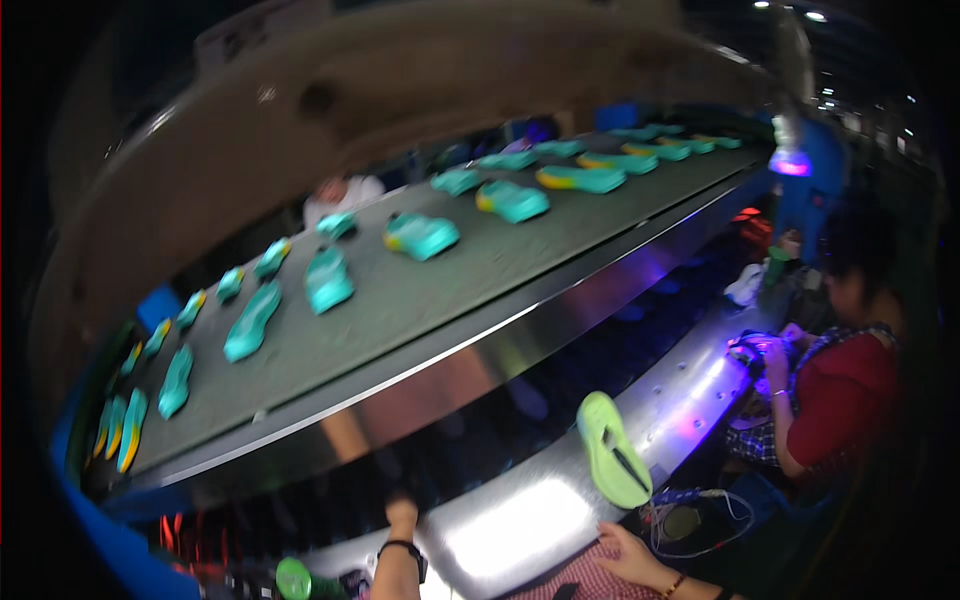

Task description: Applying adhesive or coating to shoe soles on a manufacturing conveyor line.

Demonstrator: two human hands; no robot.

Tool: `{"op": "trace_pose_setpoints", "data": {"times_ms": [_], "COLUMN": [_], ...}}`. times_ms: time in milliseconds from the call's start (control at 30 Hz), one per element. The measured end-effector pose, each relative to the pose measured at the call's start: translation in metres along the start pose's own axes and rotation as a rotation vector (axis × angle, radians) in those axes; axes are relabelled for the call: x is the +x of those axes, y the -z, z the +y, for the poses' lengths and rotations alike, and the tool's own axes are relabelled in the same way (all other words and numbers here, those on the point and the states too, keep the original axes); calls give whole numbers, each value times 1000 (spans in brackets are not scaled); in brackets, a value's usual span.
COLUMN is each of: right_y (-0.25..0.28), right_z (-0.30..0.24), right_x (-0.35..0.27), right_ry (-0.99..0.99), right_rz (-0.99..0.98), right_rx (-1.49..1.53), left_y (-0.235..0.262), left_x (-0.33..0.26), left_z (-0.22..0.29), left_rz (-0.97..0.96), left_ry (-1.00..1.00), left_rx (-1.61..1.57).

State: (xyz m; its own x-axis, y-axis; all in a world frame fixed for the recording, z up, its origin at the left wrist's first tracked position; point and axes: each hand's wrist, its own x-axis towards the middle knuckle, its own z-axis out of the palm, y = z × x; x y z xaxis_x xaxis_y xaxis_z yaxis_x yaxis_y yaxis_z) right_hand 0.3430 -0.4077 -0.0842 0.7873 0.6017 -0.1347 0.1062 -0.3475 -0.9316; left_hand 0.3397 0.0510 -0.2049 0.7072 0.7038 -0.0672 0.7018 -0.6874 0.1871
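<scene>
My left hand [402,512], with a dark band at the wrist, reaches past the metal ledge toward the dark space under the conveyor. Its fingers are blurred and dark, so I cannot make out whether they hold anything. My right hand [632,560] is above the red checked cloth at my lap, open, with nothing visible in it. Just beyond its fingertips is a lime-green shoe sole [604,455] with a long dark mark, at the edge of the metal ledge [530,530]. The right hand and the sole appear apart.
Turquoise and yellow shoe soles [420,236] lie in rows on the dark conveyor belt [370,315]. A person in red [845,400] works at the right under purple light. A green-topped container [293,578] stands by my left forearm. White cables [735,515] hang at lower right.
</scene>
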Motion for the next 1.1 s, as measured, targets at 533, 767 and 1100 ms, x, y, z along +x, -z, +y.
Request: {"op": "trace_pose_setpoints", "data": {"times_ms": [533, 767, 1100], "right_y": [33, 27, 16], "right_z": [-10, -40, 14], "right_x": [-57, -9, -11], "right_ry": [-201, -159, -382], "right_rz": [-260, -614, -618], "right_rx": [-72, -287, -484], "left_y": [56, 272, 442], "left_x": [-34, -142, -32], "left_z": [8, 10, -132], "left_rz": [-351, -140, 900], "left_ry": [-55, -457, -41], "left_rx": [50, -302, 28]}}
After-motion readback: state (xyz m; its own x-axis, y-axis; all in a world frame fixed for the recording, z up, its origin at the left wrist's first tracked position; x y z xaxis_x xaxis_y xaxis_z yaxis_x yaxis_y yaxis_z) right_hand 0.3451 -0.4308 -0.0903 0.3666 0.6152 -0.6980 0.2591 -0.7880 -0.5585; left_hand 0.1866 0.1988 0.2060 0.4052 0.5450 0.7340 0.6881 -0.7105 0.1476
